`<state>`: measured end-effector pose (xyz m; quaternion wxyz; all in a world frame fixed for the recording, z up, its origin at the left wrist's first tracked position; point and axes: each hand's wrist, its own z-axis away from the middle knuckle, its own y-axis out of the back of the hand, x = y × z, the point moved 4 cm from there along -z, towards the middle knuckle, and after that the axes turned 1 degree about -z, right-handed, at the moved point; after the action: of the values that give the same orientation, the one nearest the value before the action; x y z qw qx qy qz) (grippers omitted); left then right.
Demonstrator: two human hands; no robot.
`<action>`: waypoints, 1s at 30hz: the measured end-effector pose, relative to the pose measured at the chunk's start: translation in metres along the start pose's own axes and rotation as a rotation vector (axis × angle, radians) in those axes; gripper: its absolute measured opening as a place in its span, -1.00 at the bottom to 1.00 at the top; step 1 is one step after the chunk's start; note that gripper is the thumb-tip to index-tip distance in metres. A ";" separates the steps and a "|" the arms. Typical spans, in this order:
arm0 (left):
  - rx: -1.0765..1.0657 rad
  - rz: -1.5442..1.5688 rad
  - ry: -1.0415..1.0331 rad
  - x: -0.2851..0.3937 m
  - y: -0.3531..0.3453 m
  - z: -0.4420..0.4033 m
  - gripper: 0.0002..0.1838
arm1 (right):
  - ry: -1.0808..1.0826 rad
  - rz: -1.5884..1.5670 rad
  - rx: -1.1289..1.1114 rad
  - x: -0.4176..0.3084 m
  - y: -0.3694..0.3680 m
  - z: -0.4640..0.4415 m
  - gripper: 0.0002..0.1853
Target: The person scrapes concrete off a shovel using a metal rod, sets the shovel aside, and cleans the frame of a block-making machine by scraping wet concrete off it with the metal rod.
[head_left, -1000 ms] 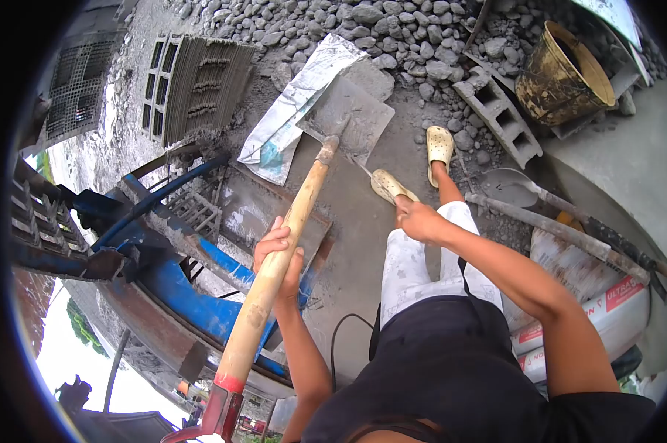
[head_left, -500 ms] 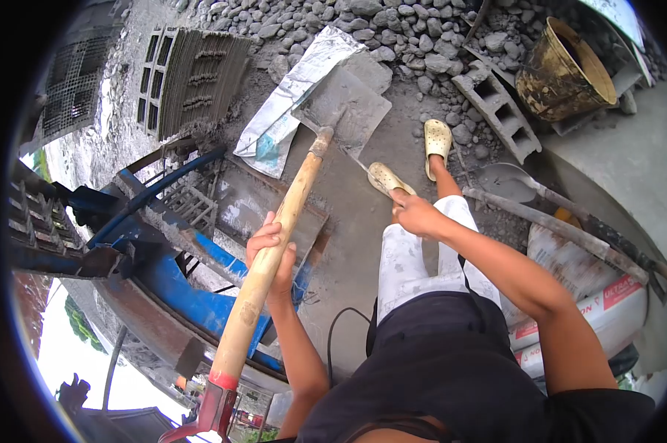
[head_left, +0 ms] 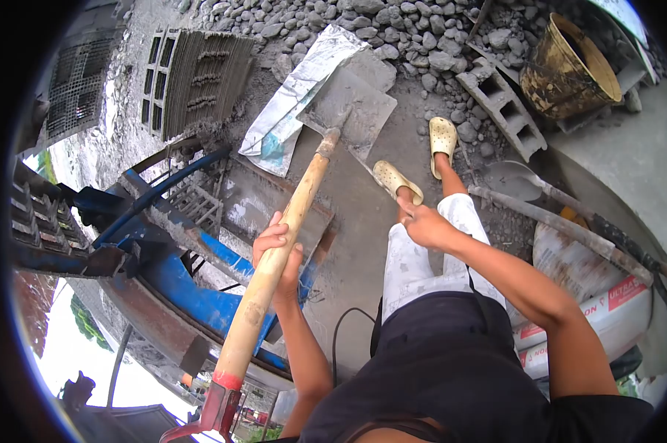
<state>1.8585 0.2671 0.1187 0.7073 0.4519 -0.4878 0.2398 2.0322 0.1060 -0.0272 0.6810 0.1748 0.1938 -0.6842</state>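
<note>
A shovel (head_left: 278, 258) slants across the view, its wooden shaft running up from a red grip (head_left: 221, 402) at lower left. Its grey, mortar-smeared blade (head_left: 352, 107) lies up beyond my feet, partly over a white sack (head_left: 296, 100). My left hand (head_left: 278, 255) is wrapped round the middle of the shaft. In front of my shins, my right hand (head_left: 426, 225) is closed on a thin, grey, stick-like tool (head_left: 364, 167). That tool points toward the blade's lower edge; its kind and whether it touches the blade I cannot tell.
Blue metal machine frame (head_left: 178, 288) stands at left, hollow blocks (head_left: 200, 81) behind it. Stones (head_left: 415, 37) lie ahead, with a single hollow block (head_left: 500, 107) and a dirty bucket (head_left: 570, 70). Another shovel (head_left: 562, 221) and printed bags (head_left: 599, 310) are at right.
The whole view has shifted slightly. My right hand has drawn back a little from the blade with the thin tool; my left hand keeps its hold on the shaft.
</note>
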 end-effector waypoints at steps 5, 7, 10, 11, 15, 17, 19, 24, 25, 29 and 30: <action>0.007 -0.009 -0.015 0.000 -0.004 0.004 -0.69 | -0.167 -0.028 -0.069 -0.011 0.003 -0.009 -0.47; 0.003 0.007 -0.019 0.000 -0.002 0.002 -0.69 | -0.147 -0.002 -0.034 -0.007 0.001 -0.003 -0.48; 0.001 0.026 -0.006 -0.002 -0.001 0.001 -0.69 | -0.065 0.111 -0.034 0.014 0.007 0.029 -0.49; 0.009 0.033 -0.003 -0.001 -0.002 0.001 -0.69 | -0.063 0.136 -0.033 0.016 0.008 0.026 -0.50; 0.021 -0.017 0.010 0.004 -0.004 0.005 -0.68 | -0.021 0.194 -0.008 0.011 0.009 0.003 -0.50; 0.010 -0.007 -0.008 0.002 -0.002 0.001 -0.68 | -0.008 0.173 0.018 0.008 0.007 0.011 -0.51; 0.013 -0.002 -0.001 0.000 -0.001 0.000 -0.68 | -0.052 0.183 -0.021 -0.004 0.011 0.024 -0.52; 0.005 0.025 0.041 -0.005 0.001 0.007 -0.66 | -0.091 0.266 -0.045 -0.012 0.008 0.005 -0.47; 0.003 0.009 0.018 -0.005 0.002 0.006 -0.67 | -0.121 0.274 -0.049 -0.017 0.010 0.001 -0.47; 0.034 0.022 -0.015 -0.007 0.002 -0.001 -0.69 | -0.083 0.296 0.002 -0.011 0.001 0.017 -0.45; 0.045 0.031 0.009 -0.007 0.004 0.004 -0.69 | -0.140 0.231 -0.024 -0.005 -0.002 0.013 -0.44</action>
<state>1.8509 0.2662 0.1147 0.6955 0.4591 -0.4858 0.2638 2.0302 0.1040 -0.0136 0.7691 0.1394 0.1326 -0.6095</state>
